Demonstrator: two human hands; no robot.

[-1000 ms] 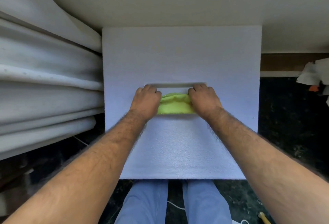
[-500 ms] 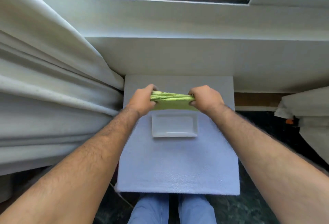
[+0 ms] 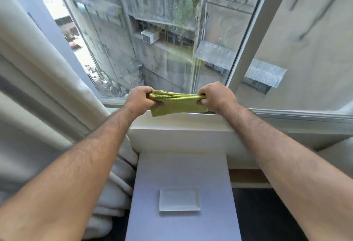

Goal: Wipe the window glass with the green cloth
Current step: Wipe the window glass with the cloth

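The green cloth (image 3: 176, 103) is folded into a thick band and stretched between both hands, just above the white window sill (image 3: 183, 124). My left hand (image 3: 140, 98) grips its left end and my right hand (image 3: 216, 96) grips its right end. The window glass (image 3: 152, 36) rises behind the cloth, showing grey buildings outside, with drips and smudges on it. A white frame bar (image 3: 250, 34) divides it from a second pane on the right.
A white curtain (image 3: 38, 91) hangs in folds at the left, close to my left arm. Below the sill stands a white-covered table (image 3: 183, 179) with a small white rectangular dish (image 3: 179, 200). Dark floor lies to the right of it.
Both hands lifted the cloth out of the white dish and raised it to sill height. My view swung up from the table to the window.
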